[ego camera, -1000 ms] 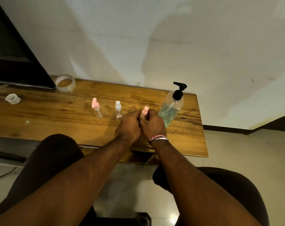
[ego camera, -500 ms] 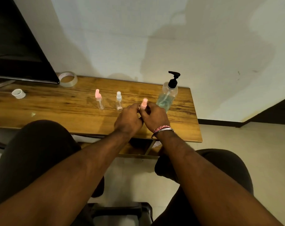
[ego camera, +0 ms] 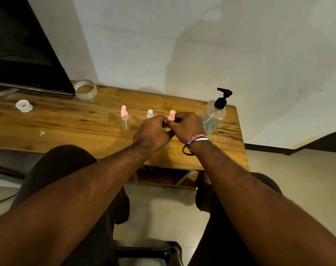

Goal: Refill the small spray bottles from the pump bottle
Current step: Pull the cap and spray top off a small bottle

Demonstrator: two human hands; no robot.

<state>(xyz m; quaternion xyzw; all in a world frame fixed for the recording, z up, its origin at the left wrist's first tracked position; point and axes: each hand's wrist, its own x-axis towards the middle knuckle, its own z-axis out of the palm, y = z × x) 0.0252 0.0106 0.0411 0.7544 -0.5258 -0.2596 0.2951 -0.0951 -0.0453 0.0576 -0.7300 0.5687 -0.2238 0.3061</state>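
Three small spray bottles stand in a row on the wooden table (ego camera: 67, 123). The left one (ego camera: 125, 120) has a pink cap and stands free. Only the white cap of the middle one (ego camera: 149, 113) shows behind my left hand. Both hands meet at the right one (ego camera: 171, 115), pink-capped: my left hand (ego camera: 153, 132) grips its hidden body, and my right hand (ego camera: 188, 126) pinches it just below the cap. The clear pump bottle (ego camera: 214, 116), with a black pump and bluish liquid, stands just right of my right hand.
A roll of clear tape (ego camera: 85, 89) lies at the back by a dark screen (ego camera: 23, 54). A small white ring (ego camera: 24, 106) sits at the left. The table's right edge is close beyond the pump bottle. My knees are under the front edge.
Both hands stay on the right pink-capped bottle; the fingers have shifted slightly around its neck. The camera has tilted a little.
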